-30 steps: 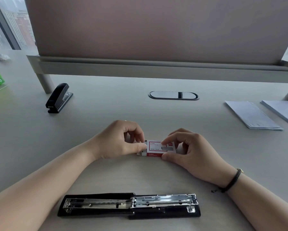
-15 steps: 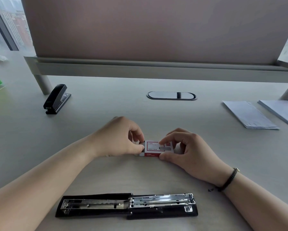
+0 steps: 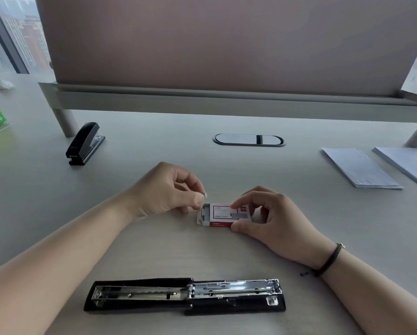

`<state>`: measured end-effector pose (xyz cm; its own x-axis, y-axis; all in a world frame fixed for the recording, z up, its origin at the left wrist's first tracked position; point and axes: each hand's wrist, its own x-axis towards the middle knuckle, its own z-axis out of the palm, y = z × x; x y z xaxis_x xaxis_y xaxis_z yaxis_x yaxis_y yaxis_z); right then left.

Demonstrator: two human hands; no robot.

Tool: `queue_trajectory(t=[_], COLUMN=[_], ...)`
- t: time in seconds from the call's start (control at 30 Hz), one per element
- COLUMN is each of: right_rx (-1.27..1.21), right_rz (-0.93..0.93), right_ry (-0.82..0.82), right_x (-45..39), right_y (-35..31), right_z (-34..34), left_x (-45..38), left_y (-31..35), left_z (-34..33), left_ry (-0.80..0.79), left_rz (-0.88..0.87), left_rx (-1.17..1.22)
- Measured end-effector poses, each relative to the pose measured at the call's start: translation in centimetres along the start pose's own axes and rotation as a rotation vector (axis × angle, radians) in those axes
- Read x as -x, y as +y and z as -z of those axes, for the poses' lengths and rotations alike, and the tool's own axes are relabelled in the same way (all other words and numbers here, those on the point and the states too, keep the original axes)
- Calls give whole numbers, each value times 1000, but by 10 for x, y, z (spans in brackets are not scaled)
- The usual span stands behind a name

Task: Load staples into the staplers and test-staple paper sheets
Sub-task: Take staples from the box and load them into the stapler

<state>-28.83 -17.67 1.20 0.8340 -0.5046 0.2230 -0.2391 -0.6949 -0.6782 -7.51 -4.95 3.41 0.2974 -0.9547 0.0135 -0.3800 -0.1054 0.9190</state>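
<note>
Staple box point(image 3: 220, 215) pinched by right hand point(image 3: 270, 213); left hand point(image 3: 168, 189) lifts flap.

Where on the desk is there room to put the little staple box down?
Bare desk lies between the right hand and the paper stacks. More lies between the closed stapler and the left hand. It is tighter in the strip between the staple box and the opened stapler, flanked by both forearms.

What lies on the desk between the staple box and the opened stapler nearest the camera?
Nothing: in the head view only bare desk separates the staple box from the opened stapler. The forearms flank that stretch without crossing it.
</note>
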Motion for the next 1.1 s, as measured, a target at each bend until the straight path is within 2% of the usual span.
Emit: queue_trajectory(t=[0.1,0.27,0.6,1.1], right_rx=[-1,2,5,11], right_rz=[-1,-4,-7,9], right_ry=[-3,-5,-2,8], right_x=[0,0,0,0], right_y=[1,1,2,2], right_z=[0,0,0,-1], left_x=[1,1,1,1], left_y=[-4,-6,-6,-8], left_z=[3,1,-4,1], left_ry=[-32,-93,-62,-51], left_rz=[4,-22,-103,-120], left_rx=[90,15,-71,-32])
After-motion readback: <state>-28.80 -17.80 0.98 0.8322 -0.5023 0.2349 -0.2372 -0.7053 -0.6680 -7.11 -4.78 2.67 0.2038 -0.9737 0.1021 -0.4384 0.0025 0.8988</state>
